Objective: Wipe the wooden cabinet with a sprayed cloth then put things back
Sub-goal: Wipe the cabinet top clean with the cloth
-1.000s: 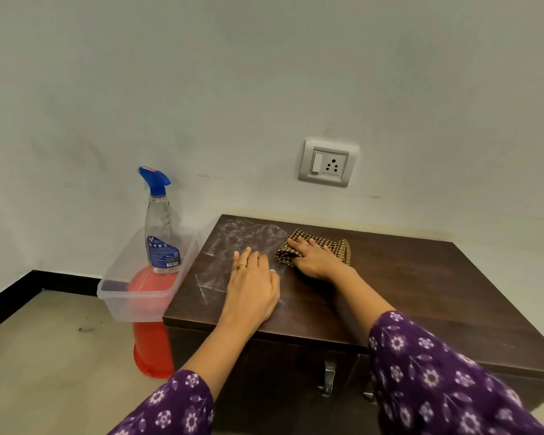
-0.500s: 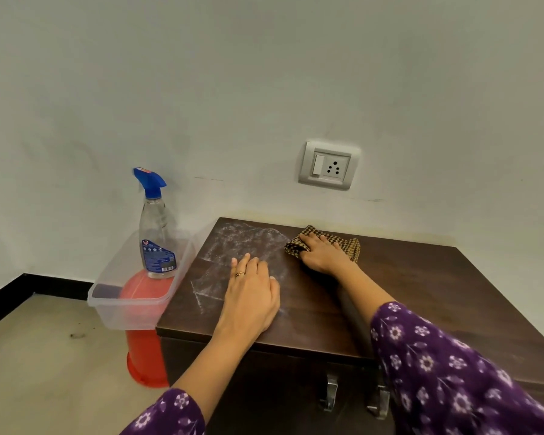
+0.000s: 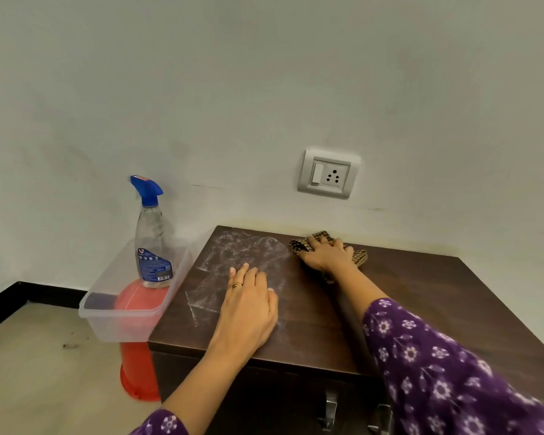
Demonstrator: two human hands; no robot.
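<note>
The checked brown cloth (image 3: 299,245) lies at the far edge of the wooden cabinet (image 3: 421,293), close to the wall and about under the wall socket (image 3: 328,173). The right hand (image 3: 322,254) is on top of it and covers its middle, so only the ends of the cloth show at the left and at the right of the hand. The fingers (image 3: 315,242) of this hand lie close together on the cloth, a little bent, and press it down on the wood; whether the thumb goes under the cloth I cannot tell. The right arm reaches far forward over the cabinet, almost straight, in a purple flowered sleeve (image 3: 437,372). The left hand (image 3: 248,304) rests flat, palm down, on the nearer left part of the cabinet top, well apart from the cloth; its fingers are straight and near each other, and one of them wears a gold ring (image 3: 237,285). Its fingertips touch a whitish smear (image 3: 239,249) that spreads over the left far part of the top, up to the left end of the cloth. Just beside the cabinet, to the left, a spray bottle (image 3: 153,240) with a blue head stands upright in a clear plastic box (image 3: 107,321), and this box sits on a red stool (image 3: 137,368) that stands on the floor.
</note>
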